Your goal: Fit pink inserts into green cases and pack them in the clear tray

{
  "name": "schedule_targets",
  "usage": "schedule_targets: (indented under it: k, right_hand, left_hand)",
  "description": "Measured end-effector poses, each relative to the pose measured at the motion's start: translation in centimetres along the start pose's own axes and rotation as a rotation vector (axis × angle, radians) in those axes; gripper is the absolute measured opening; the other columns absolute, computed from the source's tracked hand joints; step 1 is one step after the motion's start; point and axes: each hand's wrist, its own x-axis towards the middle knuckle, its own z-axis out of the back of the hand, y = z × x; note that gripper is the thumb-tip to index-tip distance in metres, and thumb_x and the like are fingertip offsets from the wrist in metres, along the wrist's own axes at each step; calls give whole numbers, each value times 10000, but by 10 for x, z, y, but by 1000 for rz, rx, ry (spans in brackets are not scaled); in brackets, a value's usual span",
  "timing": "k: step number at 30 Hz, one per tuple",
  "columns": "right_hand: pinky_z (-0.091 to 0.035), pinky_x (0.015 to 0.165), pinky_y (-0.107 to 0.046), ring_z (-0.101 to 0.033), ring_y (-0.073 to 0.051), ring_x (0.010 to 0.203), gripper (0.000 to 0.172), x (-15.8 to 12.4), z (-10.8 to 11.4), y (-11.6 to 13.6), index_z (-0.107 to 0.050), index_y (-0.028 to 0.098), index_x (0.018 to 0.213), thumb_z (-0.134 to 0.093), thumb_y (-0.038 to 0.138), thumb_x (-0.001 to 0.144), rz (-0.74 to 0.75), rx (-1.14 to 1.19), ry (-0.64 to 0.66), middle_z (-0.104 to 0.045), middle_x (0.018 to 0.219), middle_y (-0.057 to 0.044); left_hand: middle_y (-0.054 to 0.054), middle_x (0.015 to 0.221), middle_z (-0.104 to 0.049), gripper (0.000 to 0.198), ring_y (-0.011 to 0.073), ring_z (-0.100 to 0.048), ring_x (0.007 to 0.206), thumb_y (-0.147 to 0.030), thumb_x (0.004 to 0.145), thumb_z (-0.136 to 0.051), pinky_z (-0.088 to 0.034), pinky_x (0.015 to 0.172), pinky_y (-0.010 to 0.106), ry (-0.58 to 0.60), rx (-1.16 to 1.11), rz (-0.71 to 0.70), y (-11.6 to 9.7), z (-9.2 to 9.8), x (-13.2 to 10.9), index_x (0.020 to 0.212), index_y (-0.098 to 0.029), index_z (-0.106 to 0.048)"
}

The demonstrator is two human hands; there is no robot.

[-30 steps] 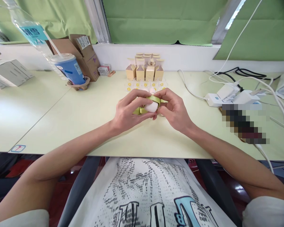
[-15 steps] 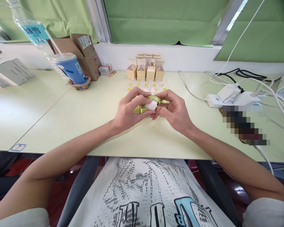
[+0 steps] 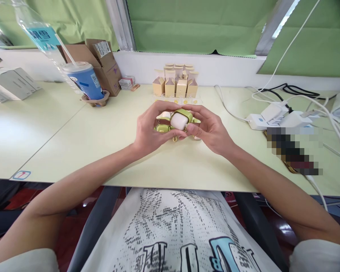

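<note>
Between both hands is a white rounded earphone case [image 3: 179, 121] with a green cover [image 3: 186, 113] around its upper and right side. My left hand [image 3: 149, 127] is closed on it from the left, thumb below and fingers over the top. My right hand [image 3: 212, 128] grips the right side, with its thumb at the lower right corner. Behind the hands, partly hidden, lie another green case [image 3: 162, 128] and a small white rounded piece [image 3: 166, 114]. A small gold-coloured ring or clasp [image 3: 175, 138] shows just below the fingers.
Several small cream boxes [image 3: 175, 87] with raised flaps stand by the wall, a clear plastic tray [image 3: 197, 101] before them. On the left are a blue cup [image 3: 86, 84], a bottle [image 3: 45, 37] and a cardboard box [image 3: 107, 71]. A power strip [image 3: 257, 121] with cables lies right.
The case has turned so more of its white face shows. My left fingers have stretched over its top, and both hands have shifted slightly. Green and white pieces behind are now more visible.
</note>
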Motion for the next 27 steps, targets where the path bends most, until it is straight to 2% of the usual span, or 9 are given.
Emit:
schedule_targets:
  k: [2, 4, 7, 10, 12, 15, 17, 22, 27]
  right_hand:
    - [-777, 956, -439, -840, -289, 1234, 688, 1, 0, -4, -711, 359, 1510, -968, 667, 951, -14, 24, 44, -799, 1482, -76]
    - [-764, 1011, -442, -836, -292, 1269, 697, 2, -1, -7, -715, 345, 1515, -974, 660, 950, -9, 25, 33, -805, 1498, -85]
    - [-764, 1034, -466, -854, -293, 1214, 742, 2, -2, -7, -728, 336, 1488, -997, 703, 902, -2, 37, -31, -835, 1423, -78]
    - [-778, 1004, -508, -876, -300, 1143, 784, 3, 1, -5, -704, 363, 1488, -984, 770, 879, -23, 56, -110, -848, 1345, -52]
    - [-781, 986, -517, -883, -303, 1114, 754, 4, 6, -3, -700, 362, 1420, -984, 788, 867, -23, 46, -171, -853, 1277, -38]
    - [-783, 942, -513, -882, -307, 1084, 643, 8, 13, 0, -690, 332, 1207, -944, 827, 885, -3, 56, -220, -850, 1163, -38]
    - [-782, 919, -507, -880, -306, 1059, 621, 10, 15, 2, -674, 315, 1098, -932, 840, 889, 4, 67, -229, -841, 1113, -41]
    - [-787, 961, -516, -866, -307, 1105, 663, 7, 6, 3, -730, 304, 1131, -1006, 819, 816, -23, 6, -229, -842, 1158, -46]
    - [-790, 1007, -527, -858, -272, 1063, 612, 4, 4, -1, -697, 309, 1059, -1024, 771, 827, 35, -27, -338, -798, 1157, -20]
  left_hand:
    - [96, 1309, -837, 712, 268, -870, 1198, -807, 981, -874, -802, 802, 325, 9, -4, -12, 2, 1, 0, 1437, -289, -698]
    - [102, 1319, -839, 654, 273, -851, 1219, -777, 1004, -872, -794, 814, 334, 42, 73, -52, 3, 3, 2, 1412, -285, -734]
    - [131, 1475, -785, 611, 307, -791, 1304, -759, 1046, -833, -785, 850, 385, 102, 203, -123, 3, 6, 4, 1461, -315, -769]
    - [163, 1707, -630, 661, 400, -703, 1461, -758, 1080, -784, -784, 880, 471, 163, 251, -101, 4, 6, 4, 1611, -371, -717]
    - [161, 1769, -571, 625, 451, -632, 1556, -711, 1098, -785, -784, 909, 527, 205, 262, -83, 5, 5, 2, 1629, -393, -704]
    - [130, 1767, -603, 452, 421, -578, 1622, -559, 1159, -745, -769, 1017, 581, 231, 272, -150, 4, 4, 1, 1587, -413, -720]
    - [132, 1732, -656, 459, 391, -605, 1608, -484, 1190, -686, -724, 1148, 628, 222, 263, -196, 2, 5, 2, 1640, -395, -669]
    - [169, 1758, -650, 718, 396, -619, 1656, -461, 1202, -633, -634, 1304, 638, 270, 196, -187, -5, 5, 4, 1865, -341, -387]
    - [165, 1701, -705, 666, 350, -672, 1625, -296, 1198, -596, -644, 1306, 572, 254, 111, -247, -5, 3, 0, 1847, -313, -449]
